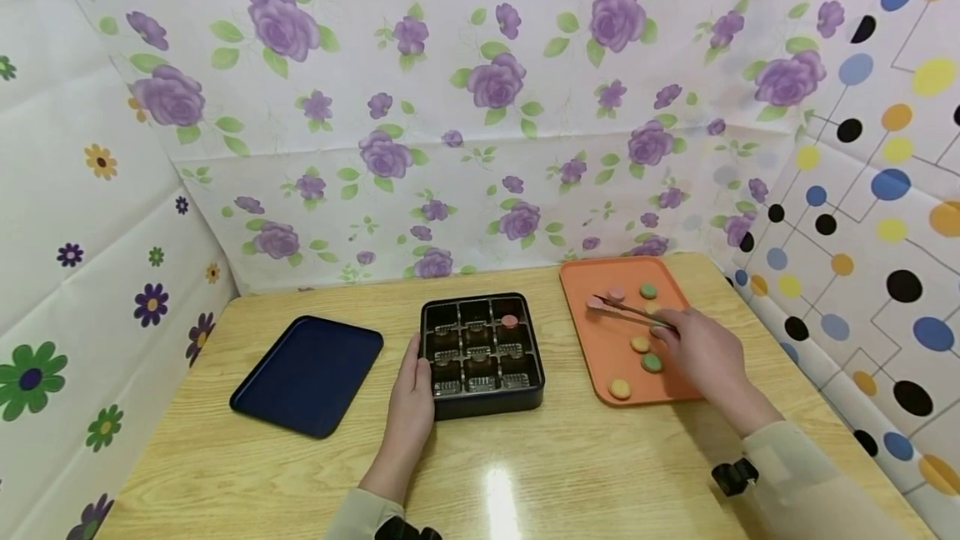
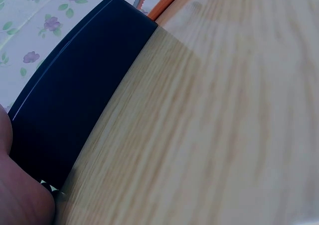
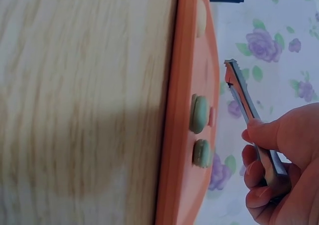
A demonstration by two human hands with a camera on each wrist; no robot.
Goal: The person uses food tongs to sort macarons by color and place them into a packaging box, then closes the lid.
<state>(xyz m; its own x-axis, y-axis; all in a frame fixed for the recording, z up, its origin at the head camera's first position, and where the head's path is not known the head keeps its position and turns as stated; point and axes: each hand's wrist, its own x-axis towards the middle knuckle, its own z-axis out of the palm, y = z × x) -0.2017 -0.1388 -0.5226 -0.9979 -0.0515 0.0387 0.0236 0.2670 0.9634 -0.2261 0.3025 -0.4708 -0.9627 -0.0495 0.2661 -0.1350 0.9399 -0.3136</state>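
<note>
We are pinching the tongs (image 1: 628,312) in our right hand (image 1: 701,352), fingers curled round the handle end, tips reaching out past the hand over the orange tray (image 1: 600,361). In the head view the tips are closing on a pink macaron (image 1: 596,302); in the right wrist view the tips (image 3: 234,75) look nearly together, and we cannot tell whether they have it gripped or are only touching it.

To do this well, we judge, we are wanting the tips to straddle the pink macaron at its seam, squeezing lightly so it is not cracking, and lifting straight up before swinging left.

That macaron is lying right at the tong tips, beyond the fingertips. Another pink one (image 1: 617,294) is sitting just past the tips, the green ones (image 1: 648,291) off to the far side, and a yellow one (image 1: 620,389) back near the wrist.

Our left hand (image 1: 412,394) is lying flat with straight fingers against the near left wall of the black compartment box (image 1: 487,407), steadying it; one pink macaron (image 1: 510,321) is already sitting in a far compartment. A dark blue tray (image 1: 307,373) is lying left of that hand.
</note>
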